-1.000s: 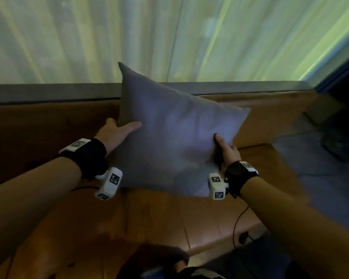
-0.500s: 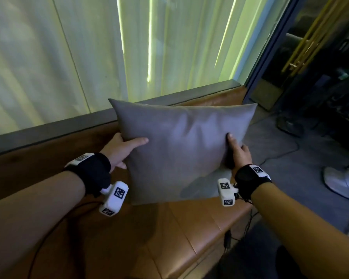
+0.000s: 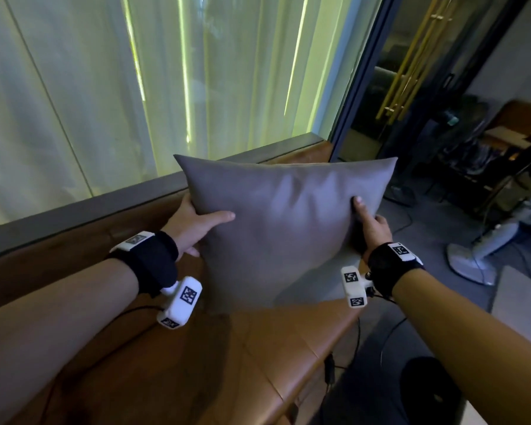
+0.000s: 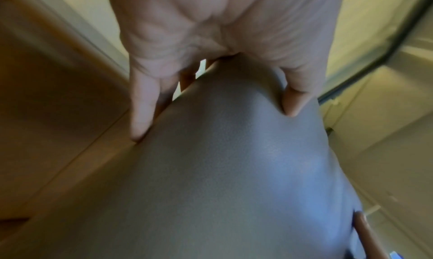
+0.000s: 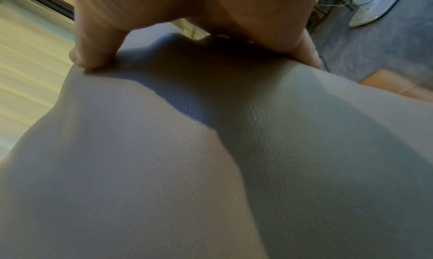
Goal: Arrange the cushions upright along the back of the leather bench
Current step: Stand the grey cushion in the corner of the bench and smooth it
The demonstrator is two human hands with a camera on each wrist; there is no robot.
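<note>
A grey square cushion [image 3: 282, 228] is held upright over the right end of the brown leather bench [image 3: 233, 357]. My left hand [image 3: 196, 225] grips its left edge, thumb on the front face and fingers behind. My right hand [image 3: 370, 223] grips the right edge the same way. In the left wrist view the thumb and fingers of the left hand [image 4: 211, 103] pinch the cushion [image 4: 234, 170]. In the right wrist view the right hand [image 5: 187, 46] squeezes a fold of the cushion [image 5: 211, 151]. Whether the cushion's lower edge touches the seat is hidden.
The bench backrest [image 3: 59, 265] runs under a grey ledge [image 3: 105, 207] and a curtained window [image 3: 135, 87]. The bench ends at the right, beside a dark door frame [image 3: 359, 87]. A white fan base [image 3: 469, 265] and cables lie on the grey floor [image 3: 426, 228].
Both hands have carried the cushion to the right along the bench, turning it from tilted to level; the bench's right end and the room beyond have come into view.
</note>
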